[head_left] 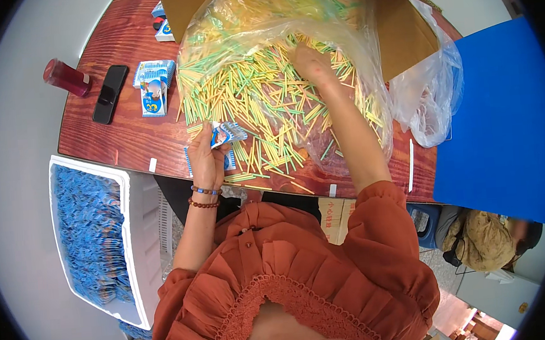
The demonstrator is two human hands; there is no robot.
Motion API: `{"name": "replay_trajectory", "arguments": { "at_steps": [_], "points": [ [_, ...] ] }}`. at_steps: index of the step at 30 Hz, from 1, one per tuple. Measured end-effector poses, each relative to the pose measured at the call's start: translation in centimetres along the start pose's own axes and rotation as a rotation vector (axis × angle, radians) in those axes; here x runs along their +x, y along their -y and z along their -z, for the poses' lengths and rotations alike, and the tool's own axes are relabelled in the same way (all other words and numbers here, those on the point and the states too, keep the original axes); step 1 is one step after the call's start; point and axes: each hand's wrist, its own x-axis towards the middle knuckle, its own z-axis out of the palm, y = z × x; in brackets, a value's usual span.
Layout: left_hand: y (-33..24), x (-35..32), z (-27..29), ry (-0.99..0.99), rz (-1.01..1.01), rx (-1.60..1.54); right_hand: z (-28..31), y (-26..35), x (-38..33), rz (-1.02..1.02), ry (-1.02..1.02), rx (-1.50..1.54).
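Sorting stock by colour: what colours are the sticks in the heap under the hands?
Yellow and green sticks, seen best in the head view.

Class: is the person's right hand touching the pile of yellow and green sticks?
Touching: the head view shows the right hand resting in the stick pile.

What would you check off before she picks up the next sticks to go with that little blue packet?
1. Left hand has a firm grip on the small blue packet: ok.
2. Right hand is down on the pile of yellow and green sticks: ok.
3. Right hand has sticks pinched: cannot tell, fingers hidden among them.
4. Packet mouth is open: cannot tell.
5. Sticks stay on the clear plastic bag: not ok, some lie on the wooden table near its edge.
6. White bin of blue packets is beside her left arm: ok.
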Motion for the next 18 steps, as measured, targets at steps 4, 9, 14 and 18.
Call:
{"name": "replay_trajectory", "arguments": {
  "at_steps": [4, 9, 14, 18],
  "points": [
    [-0.2, 0.1, 0.0, -0.039, 0.023, 0.028, -0.6, 2.2, 0.5, -0.043, -0.016, -0.118],
    [-0.4, 0.2, 0.4, -0.057, 0.040, 0.068, -0.9, -0.6, 1.1, -0.104, 0.031, 0.068],
    [-0.5, 0.0, 0.5, -0.022, 0.045, 0.018, 0.6, -2.9, -2.1, -0.077, 0.114, 0.607],
    [-0.1, 0.2, 0.0, -0.022, 0.019, -0.020, 1.5, -4.4, -2.6, -0.136, 0.026, 0.869]
  ]
}}
